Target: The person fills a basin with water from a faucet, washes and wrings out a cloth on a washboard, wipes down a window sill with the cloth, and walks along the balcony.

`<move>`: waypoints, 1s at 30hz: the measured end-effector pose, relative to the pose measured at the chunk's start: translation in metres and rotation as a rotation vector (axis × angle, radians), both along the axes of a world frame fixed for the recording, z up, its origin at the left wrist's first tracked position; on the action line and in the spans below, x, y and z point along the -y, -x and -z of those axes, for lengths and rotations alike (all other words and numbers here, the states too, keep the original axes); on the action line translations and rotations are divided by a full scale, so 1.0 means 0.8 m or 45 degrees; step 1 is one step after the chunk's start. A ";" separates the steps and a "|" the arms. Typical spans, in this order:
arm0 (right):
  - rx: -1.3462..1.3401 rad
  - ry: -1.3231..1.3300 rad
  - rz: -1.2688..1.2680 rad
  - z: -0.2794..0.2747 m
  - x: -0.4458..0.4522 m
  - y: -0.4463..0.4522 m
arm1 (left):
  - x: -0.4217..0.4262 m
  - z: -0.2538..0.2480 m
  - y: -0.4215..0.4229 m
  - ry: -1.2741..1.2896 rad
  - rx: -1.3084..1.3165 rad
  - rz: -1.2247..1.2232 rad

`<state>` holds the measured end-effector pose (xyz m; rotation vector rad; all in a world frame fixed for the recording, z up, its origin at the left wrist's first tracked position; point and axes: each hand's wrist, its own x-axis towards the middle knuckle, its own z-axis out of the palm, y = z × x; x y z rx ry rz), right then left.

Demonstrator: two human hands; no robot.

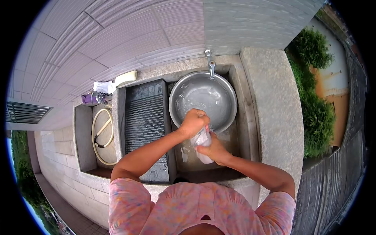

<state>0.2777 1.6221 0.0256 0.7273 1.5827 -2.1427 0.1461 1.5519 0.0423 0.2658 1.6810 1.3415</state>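
Gripping a bunched, elongated, whitish cloth [201, 140], the left hand [194, 122] clenches one end, the right hand [215, 149] the other, over the stone sink [247, 117] near the metal basin's [228, 107] rim.

Bright, diffuse daylight, strong fisheye curvature toward black corners, glints in the metal basin [225, 100].

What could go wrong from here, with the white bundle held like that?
The white bundle looks wet, so it might slip from the left hand or the right hand. Its lower end points away from the metal basin, so if it slipped it could land on the sink floor instead. The left hand is also close to the basin's near rim and might knock it.
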 end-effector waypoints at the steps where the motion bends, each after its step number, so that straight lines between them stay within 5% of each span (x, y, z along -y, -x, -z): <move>1: 0.027 -0.085 0.017 0.007 0.005 -0.002 | -0.001 0.007 -0.002 0.005 0.010 0.001; 9: -0.033 -0.387 0.125 0.128 0.046 -0.016 | -0.018 0.053 -0.021 0.623 -0.742 0.402; 18: -0.049 -0.562 0.248 0.180 0.073 -0.043 | -0.025 0.092 -0.055 0.856 -0.770 0.595; 29: -0.183 -0.706 0.249 0.165 0.065 -0.050 | -0.018 0.092 -0.058 0.715 -0.706 0.539; 30: -0.067 -0.308 0.248 0.140 0.049 -0.044 | -0.014 0.089 -0.049 0.613 -0.644 0.469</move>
